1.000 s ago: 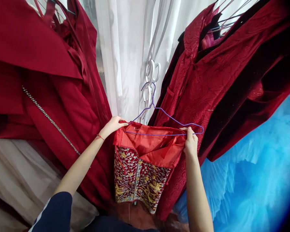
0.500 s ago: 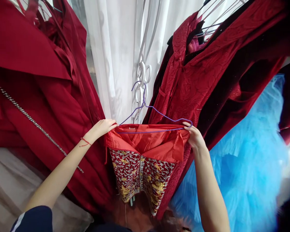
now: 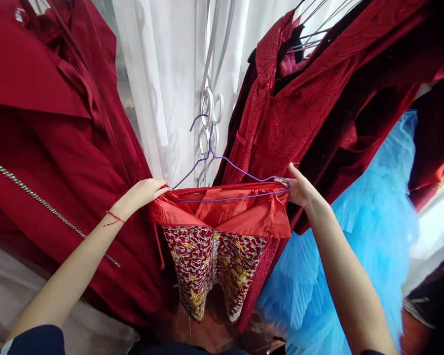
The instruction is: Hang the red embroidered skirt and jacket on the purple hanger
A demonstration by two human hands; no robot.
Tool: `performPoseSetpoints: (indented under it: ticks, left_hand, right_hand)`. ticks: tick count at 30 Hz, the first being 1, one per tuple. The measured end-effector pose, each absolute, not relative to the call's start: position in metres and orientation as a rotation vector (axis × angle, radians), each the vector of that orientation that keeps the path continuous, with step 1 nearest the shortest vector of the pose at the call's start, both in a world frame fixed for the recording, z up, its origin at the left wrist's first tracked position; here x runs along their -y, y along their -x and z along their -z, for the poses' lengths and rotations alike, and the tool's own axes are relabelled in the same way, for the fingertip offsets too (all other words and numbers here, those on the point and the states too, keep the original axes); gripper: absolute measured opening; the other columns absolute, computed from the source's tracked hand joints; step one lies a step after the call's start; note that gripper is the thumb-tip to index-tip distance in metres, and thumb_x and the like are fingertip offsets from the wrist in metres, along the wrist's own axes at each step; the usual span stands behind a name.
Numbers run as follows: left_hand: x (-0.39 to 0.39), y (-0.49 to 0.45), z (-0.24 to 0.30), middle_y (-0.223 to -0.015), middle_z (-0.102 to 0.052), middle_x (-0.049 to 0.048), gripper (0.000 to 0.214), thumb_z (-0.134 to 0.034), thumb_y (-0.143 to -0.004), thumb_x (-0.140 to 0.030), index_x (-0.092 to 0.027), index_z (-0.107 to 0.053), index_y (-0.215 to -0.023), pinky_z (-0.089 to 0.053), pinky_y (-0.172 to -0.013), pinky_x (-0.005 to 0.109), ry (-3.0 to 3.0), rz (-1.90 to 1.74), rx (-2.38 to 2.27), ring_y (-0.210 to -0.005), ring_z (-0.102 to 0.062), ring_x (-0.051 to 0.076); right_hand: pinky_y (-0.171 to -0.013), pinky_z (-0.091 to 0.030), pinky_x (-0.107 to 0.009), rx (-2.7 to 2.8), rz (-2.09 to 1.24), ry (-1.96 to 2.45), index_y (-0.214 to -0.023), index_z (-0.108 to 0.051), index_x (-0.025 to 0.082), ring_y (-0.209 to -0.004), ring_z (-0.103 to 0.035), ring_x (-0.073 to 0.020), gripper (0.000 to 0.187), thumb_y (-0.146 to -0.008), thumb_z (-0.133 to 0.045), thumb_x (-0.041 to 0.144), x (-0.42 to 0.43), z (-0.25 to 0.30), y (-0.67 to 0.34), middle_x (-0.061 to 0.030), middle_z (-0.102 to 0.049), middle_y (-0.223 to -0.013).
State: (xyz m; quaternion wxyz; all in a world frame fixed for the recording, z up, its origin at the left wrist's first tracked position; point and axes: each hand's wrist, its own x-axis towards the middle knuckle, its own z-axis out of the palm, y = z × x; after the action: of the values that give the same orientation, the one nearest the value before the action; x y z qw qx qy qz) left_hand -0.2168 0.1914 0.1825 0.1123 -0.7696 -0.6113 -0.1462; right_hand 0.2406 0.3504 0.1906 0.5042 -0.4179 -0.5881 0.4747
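Note:
A red garment [image 3: 192, 256] with silver and gold embroidery hangs between my hands, its plain satin top band folded over; I cannot tell which kind of garment it is. Along its upper edge runs a purple wire hanger [image 3: 240, 171], hook upward. My left hand [image 3: 146, 191] pinches the left corner of the garment around the hanger's end, which the fingers hide. At the opposite corner is my right hand [image 3: 299, 187], its fingers hooked at the hanger's right bend and the cloth, thumb lifted away. A thin red tie [image 3: 158, 246] dangles on the left side.
Dark red gowns [image 3: 77, 162] hang at left, one with a jewelled band [image 3: 40, 202]. Patterned red garments [image 3: 281, 113] and a blue tulle dress [image 3: 362, 251] hang at right. White curtains [image 3: 177, 74] and a chain of white rings [image 3: 207, 106] are behind.
My right thumb has lifted off the hanger's bend. The garment's right corner is spread slightly outward, and the view has shifted a little to the right.

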Motion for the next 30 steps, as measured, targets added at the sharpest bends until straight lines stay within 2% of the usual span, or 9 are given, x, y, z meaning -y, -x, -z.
performPoseSetpoints:
  ticks: [3, 8, 12, 16, 18, 20, 22, 25, 30]
  left_hand:
    - [-0.189, 0.219, -0.185, -0.095, -0.072, 0.0090, 0.039, -0.040, -0.096, -0.047, -0.020, -0.068, -0.097, -0.046, -0.077, 0.028, 2.249, 0.452, 1.812, -0.085, -0.066, 0.022]
    - [-0.188, 0.222, -0.186, -0.095, -0.073, 0.0086, 0.038, -0.043, -0.095, -0.048, -0.020, -0.069, -0.097, -0.046, -0.079, 0.027, 2.253, 0.510, 1.839, -0.086, -0.066, 0.022]
    - [-0.185, 0.221, -0.190, -0.093, -0.073, 0.0091, 0.035, -0.047, -0.093, -0.047, -0.020, -0.069, -0.094, -0.045, -0.077, 0.027, 2.257, 0.568, 1.864, -0.084, -0.066, 0.022]
    - [-0.177, 0.215, -0.196, -0.087, -0.073, 0.0093, 0.036, -0.047, -0.093, -0.047, -0.020, -0.070, -0.091, -0.044, -0.071, 0.027, 2.229, 0.486, 1.893, -0.077, -0.066, 0.022]
    - [-0.171, 0.210, -0.196, -0.086, -0.074, 0.0097, 0.037, -0.046, -0.093, -0.047, -0.019, -0.070, -0.093, -0.043, -0.068, 0.026, 2.184, 0.457, 1.914, -0.076, -0.067, 0.022]
    - [-0.164, 0.203, -0.194, -0.086, -0.074, 0.0103, 0.037, -0.047, -0.092, -0.047, -0.019, -0.070, -0.093, -0.043, -0.066, 0.026, 2.143, 0.450, 1.929, -0.075, -0.068, 0.022]
    - [-0.157, 0.196, -0.192, -0.084, -0.074, 0.0107, 0.036, -0.047, -0.091, -0.047, -0.019, -0.071, -0.090, -0.042, -0.064, 0.027, 2.109, 0.449, 1.943, -0.073, -0.068, 0.023]
    - [-0.149, 0.187, -0.192, -0.078, -0.073, 0.0111, 0.037, -0.048, -0.091, -0.047, -0.018, -0.070, -0.083, -0.040, -0.061, 0.028, 2.039, 0.446, 1.986, -0.069, -0.068, 0.024]
    - [-0.142, 0.175, -0.199, -0.074, -0.072, 0.0128, 0.043, -0.050, -0.089, -0.056, -0.018, -0.067, -0.075, -0.035, -0.059, 0.030, 1.935, 0.447, 2.010, -0.068, -0.067, 0.026]
  right_hand:
    - [-0.067, -0.056, -0.039, 1.445, -1.418, 1.080, -0.074, -0.069, 0.018, -0.064, -0.069, -0.0249, 0.045, -0.082, -0.060, 0.061, -0.345, -0.196, -0.242, -0.0070, -0.071, -0.064]
    - [-0.067, -0.056, -0.039, 1.449, -1.506, 1.035, -0.083, -0.071, 0.017, -0.071, -0.070, -0.0244, 0.029, -0.081, -0.066, 0.046, -0.337, -0.197, -0.242, -0.0077, -0.074, -0.078]
    - [-0.065, -0.052, -0.031, 1.525, -1.437, 0.976, -0.083, -0.067, 0.016, -0.065, -0.065, -0.0175, 0.030, -0.063, -0.084, 0.032, -0.339, -0.196, -0.244, -0.0039, -0.071, -0.075]
    - [-0.063, -0.047, -0.029, 1.733, -0.957, 1.080, -0.076, -0.062, 0.017, -0.064, -0.060, -0.0166, 0.034, -0.056, -0.088, 0.027, -0.336, -0.198, -0.232, -0.0021, -0.066, -0.069]
    - [-0.065, -0.045, -0.030, 1.789, -0.493, 1.163, -0.077, -0.061, 0.019, -0.067, -0.059, -0.0181, 0.027, -0.063, -0.083, 0.023, -0.329, -0.194, -0.217, -0.0021, -0.065, -0.069]
    - [-0.066, -0.044, -0.032, 1.771, -0.062, 1.277, -0.090, -0.062, 0.019, -0.070, -0.060, -0.0204, 0.017, -0.076, -0.072, 0.021, -0.319, -0.187, -0.196, -0.0047, -0.065, -0.075]
    - [-0.065, -0.043, -0.033, 1.734, 0.218, 1.412, -0.104, -0.061, 0.017, -0.072, -0.063, -0.0228, 0.018, -0.087, -0.054, 0.017, -0.309, -0.179, -0.173, -0.0101, -0.065, -0.083]
    - [-0.062, -0.042, -0.032, 1.717, 0.415, 1.518, -0.114, -0.058, 0.014, -0.072, -0.066, -0.0247, 0.034, -0.090, -0.035, 0.009, -0.301, -0.170, -0.146, -0.0162, -0.064, -0.089]
    - [-0.059, -0.042, -0.033, 1.730, 0.482, 1.516, -0.121, -0.056, 0.013, -0.070, -0.067, -0.0261, 0.042, -0.090, -0.028, 0.008, -0.299, -0.175, -0.119, -0.0167, -0.064, -0.087]
